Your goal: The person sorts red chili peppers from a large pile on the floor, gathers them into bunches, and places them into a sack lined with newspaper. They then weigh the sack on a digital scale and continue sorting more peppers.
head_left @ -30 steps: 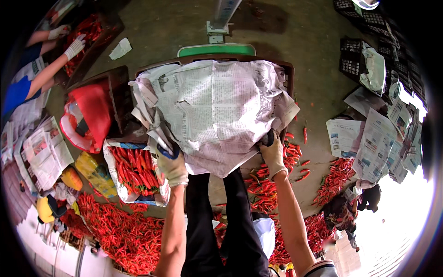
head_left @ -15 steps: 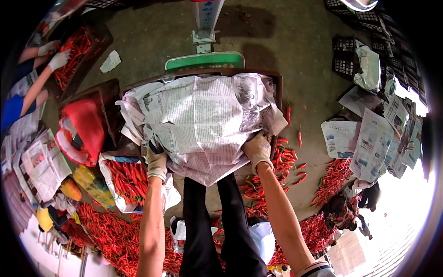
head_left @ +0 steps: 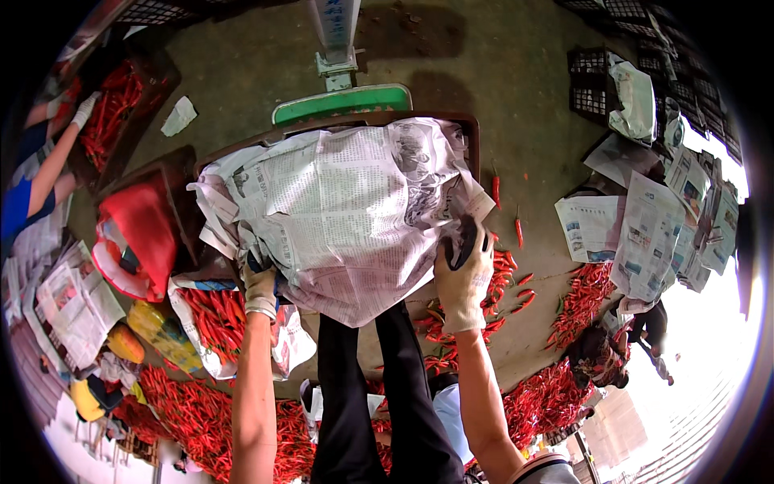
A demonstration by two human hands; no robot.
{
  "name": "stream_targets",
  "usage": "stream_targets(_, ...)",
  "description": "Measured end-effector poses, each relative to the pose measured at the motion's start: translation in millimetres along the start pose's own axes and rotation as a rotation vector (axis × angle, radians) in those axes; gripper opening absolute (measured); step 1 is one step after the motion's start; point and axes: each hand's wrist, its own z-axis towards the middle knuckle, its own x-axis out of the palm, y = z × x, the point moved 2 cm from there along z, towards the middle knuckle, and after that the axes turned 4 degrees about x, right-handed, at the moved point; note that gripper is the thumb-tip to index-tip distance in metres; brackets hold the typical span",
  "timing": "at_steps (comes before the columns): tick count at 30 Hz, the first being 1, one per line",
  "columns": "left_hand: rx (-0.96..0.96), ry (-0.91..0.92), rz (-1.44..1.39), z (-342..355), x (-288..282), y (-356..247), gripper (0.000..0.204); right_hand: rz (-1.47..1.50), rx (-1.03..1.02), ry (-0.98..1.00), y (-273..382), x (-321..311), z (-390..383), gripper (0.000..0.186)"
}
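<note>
White newspaper (head_left: 339, 218) covers the brown crate (head_left: 474, 137) lying between the two sets of fingers; the gloved right hand (head_left: 465, 278) is released, fingers parted from the thumb beside the sheet's near right edge; the gloved left hand (head_left: 260, 289) curls at the near left corner, fingertips hidden, so I cannot tell whether they grasp; loose red chillies (head_left: 500, 278) lie just right of the right fingers.

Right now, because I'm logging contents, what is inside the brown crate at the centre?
Wrinkled newspaper covers most of the brown crate. Anything beneath the paper is hidden, so I can't tell.
</note>
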Motion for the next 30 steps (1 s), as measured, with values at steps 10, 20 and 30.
stream_targets(10,-0.108,-0.036,0.323,-44.8,-16.7,-122.0,0.055,0.207,0.117,0.014,-15.9,67.1,51.8,0.069)
stream_targets(20,-0.054,-0.32,-0.325,33.0,-75.6,-76.5,0.051,0.035,0.178,-0.279,-32.9,29.3,53.0,0.068)
stream_targets(30,-0.249,-0.001,-0.743,91.2,-46.9,-51.2,0.049,0.278,0.37,-0.091,-55.4,33.1,73.2,0.046)
